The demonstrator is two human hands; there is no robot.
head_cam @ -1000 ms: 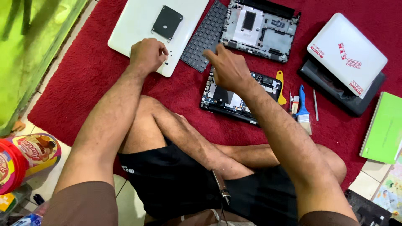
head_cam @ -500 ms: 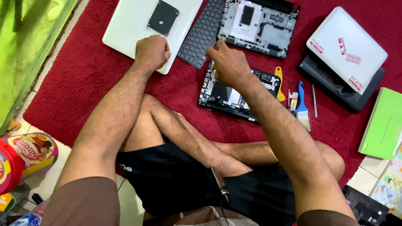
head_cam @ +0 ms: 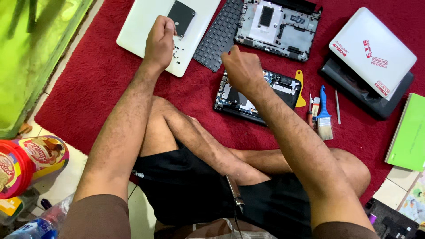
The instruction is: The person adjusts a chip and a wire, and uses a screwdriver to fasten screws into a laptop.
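Nearest, the right hand (head_cam: 241, 68) curls loosely over the black rectangular circuit-filled laptop base (head_cam: 256, 95) on the plush red rug (head_cam: 88, 84); whether it pinches anything cannot be told. Farther off, the left hand (head_cam: 160, 42) is closed in a fist above tiny dark screws (head_cam: 177, 52) scattered on the smooth white laptop lid (head_cam: 146, 26).

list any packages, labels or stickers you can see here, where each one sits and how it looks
Snack tin: far left on the tiled floor, lying on its side, round, red lid, yellow and red printed wrap.
Plastic bottle: bottom left corner, clear with a blue label.
Stickers: on the white laptop lid at upper right, small red printed shapes.
Green book: right edge on the red rug, flat, plain bright green cover.
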